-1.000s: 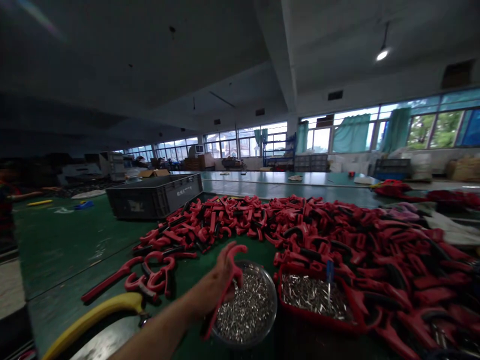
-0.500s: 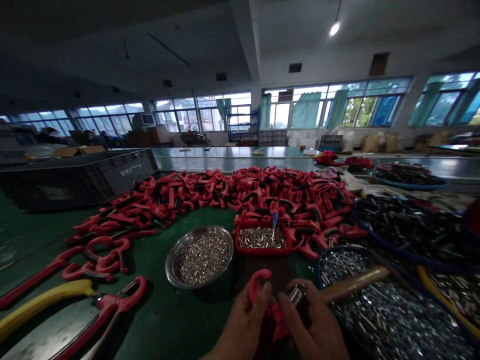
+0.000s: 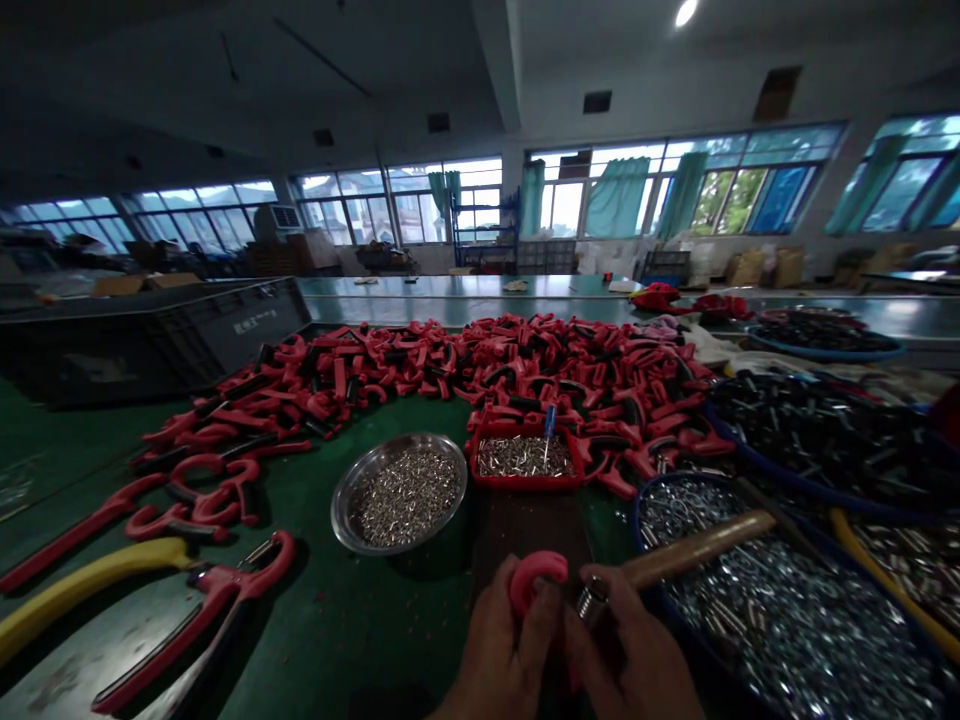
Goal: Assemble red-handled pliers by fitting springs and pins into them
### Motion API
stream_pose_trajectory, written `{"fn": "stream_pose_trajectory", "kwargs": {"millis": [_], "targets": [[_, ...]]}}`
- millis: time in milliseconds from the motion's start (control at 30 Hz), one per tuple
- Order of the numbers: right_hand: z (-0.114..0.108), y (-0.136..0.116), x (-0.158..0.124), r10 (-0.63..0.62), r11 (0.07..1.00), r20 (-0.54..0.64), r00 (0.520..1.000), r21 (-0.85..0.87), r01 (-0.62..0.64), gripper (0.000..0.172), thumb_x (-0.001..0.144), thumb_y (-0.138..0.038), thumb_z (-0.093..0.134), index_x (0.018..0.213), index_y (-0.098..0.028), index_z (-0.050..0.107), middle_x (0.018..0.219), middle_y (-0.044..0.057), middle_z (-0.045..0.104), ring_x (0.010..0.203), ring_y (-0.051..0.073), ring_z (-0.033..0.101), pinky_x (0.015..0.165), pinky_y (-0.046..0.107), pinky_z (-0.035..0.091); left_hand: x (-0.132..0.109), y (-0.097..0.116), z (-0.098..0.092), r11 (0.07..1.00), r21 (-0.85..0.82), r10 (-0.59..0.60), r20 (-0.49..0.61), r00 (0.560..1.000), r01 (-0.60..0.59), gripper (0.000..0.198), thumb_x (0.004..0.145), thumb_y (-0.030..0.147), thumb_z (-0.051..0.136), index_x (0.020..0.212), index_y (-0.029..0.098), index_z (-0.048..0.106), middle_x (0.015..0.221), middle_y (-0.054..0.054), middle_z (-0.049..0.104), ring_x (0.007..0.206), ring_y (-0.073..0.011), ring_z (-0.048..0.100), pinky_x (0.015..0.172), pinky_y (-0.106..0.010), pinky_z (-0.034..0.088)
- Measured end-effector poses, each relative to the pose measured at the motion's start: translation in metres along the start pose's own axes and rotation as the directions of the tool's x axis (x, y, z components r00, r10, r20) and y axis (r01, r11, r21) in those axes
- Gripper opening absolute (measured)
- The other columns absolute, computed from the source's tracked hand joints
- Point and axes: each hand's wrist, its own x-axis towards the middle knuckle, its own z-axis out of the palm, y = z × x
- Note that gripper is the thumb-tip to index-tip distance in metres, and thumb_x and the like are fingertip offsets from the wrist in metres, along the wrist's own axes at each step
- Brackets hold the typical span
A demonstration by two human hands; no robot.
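Observation:
My left hand [image 3: 504,640] is closed around a red hook-shaped plastic handle part [image 3: 538,575] at the bottom centre. Close beside it, my right hand [image 3: 626,640] pinches a small metal coil spring [image 3: 592,598]. The lower part of the red piece is hidden between the two hands. Just beyond them stand a red tray [image 3: 529,486] of small metal pins, with a blue-handled screwdriver [image 3: 550,422] in it, and a steel bowl [image 3: 343,530] of small metal pieces.
A pile of red and black handle parts [image 3: 495,365] spreads behind the bowls. A hammer [image 3: 697,548] lies over a blue basin [image 3: 639,530] of shiny metal parts at right. Yellow-and-red pliers-like tools [image 3: 217,595] lie at left, near a dark crate [image 3: 150,345].
The red part has turned so its hook points more to the right, and the spring in my right hand has tilted more upright. The camera view has tipped slightly downward.

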Motion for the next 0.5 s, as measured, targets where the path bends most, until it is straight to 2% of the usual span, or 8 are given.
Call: {"fn": "stream_pose_trajectory", "kwargs": {"millis": [67, 133, 233, 300, 400, 500], "targets": [[0.000, 0.001, 0.001, 0.009, 1.000, 0.007, 1.000, -0.011, -0.009, 0.019, 0.083, -0.033, 0.042, 0.096, -0.020, 0.047, 0.072, 0.003, 0.063, 0.061, 0.016, 0.061, 0.055, 0.024, 0.048, -0.003, 0.002, 0.001, 1.000, 0.000, -0.007, -0.012, 1.000, 0.007, 0.050, 0.076, 0.053, 0.047, 0.111, 0.018, 0.054, 0.115, -0.010, 0.055, 0.110, -0.0248, 0.045, 0.096, -0.031, 0.032], [-0.002, -0.001, 0.006, -0.009, 1.000, 0.077, 0.997, -0.021, 0.011, 0.016, 0.083, -0.031, 0.042, 0.093, -0.020, 0.048, 0.072, 0.003, 0.062, 0.062, 0.016, 0.060, 0.056, 0.024, 0.048, -0.003, 0.008, -0.001, 0.999, -0.052, 0.004, 0.038, 0.999, -0.002, 0.051, 0.078, 0.055, 0.044, 0.112, 0.018, 0.053, 0.115, -0.010, 0.055, 0.112, -0.0239, 0.044, 0.097, -0.032, 0.032], [-0.006, -0.005, 0.016, -0.030, 0.999, 0.170, 0.985, -0.005, 0.031, 0.015, 0.084, -0.029, 0.041, 0.092, -0.020, 0.050, 0.074, 0.002, 0.063, 0.068, 0.016, 0.061, 0.061, 0.024, 0.049, 0.002, 0.021, -0.008, 0.979, -0.199, 0.011, 0.261, 0.965, 0.043, 0.055, 0.079, 0.059, 0.037, 0.112, 0.018, 0.053, 0.107, -0.008, 0.060, 0.105, -0.0227, 0.051, 0.091, -0.033, 0.038], [-0.007, -0.005, 0.019, -0.060, 0.998, 0.208, 0.976, 0.034, 0.054, 0.019, 0.084, -0.028, 0.040, 0.097, -0.020, 0.051, 0.080, 0.003, 0.064, 0.074, 0.016, 0.061, 0.067, 0.024, 0.050, 0.007, 0.027, -0.011, 0.962, -0.253, -0.007, 0.358, 0.934, 0.104, 0.057, 0.077, 0.061, 0.039, 0.109, 0.017, 0.056, 0.100, -0.008, 0.063, 0.097, -0.0224, 0.055, 0.085, -0.033, 0.043], [-0.003, 0.002, 0.017, -0.117, 0.993, 0.197, 0.973, 0.030, 0.113, 0.025, 0.084, -0.026, 0.041, 0.106, -0.019, 0.051, 0.096, 0.008, 0.064, 0.088, 0.017, 0.060, 0.077, 0.026, 0.048, 0.012, 0.030, -0.011, 0.959, -0.252, -0.041, 0.332, 0.942, 0.130, 0.057, 0.071, 0.062, 0.048, 0.104, 0.017, 0.059, 0.099, -0.006, 0.064, 0.095, -0.0221, 0.056, 0.083, -0.031, 0.045], [0.004, 0.014, 0.010, -0.104, 0.993, 0.123, 0.987, -0.046, 0.110, 0.029, 0.083, -0.031, 0.044, 0.107, -0.017, 0.054, 0.101, 0.011, 0.063, 0.095, 0.020, 0.057, 0.081, 0.031, 0.047, 0.012, 0.024, -0.010, 0.964, -0.229, -0.069, 0.277, 0.958, 0.136, 0.059, 0.067, 0.064, 0.051, 0.102, 0.019, 0.060, 0.101, -0.006, 0.063, 0.097, -0.0220, 0.055, 0.084, -0.029, 0.044]]}}
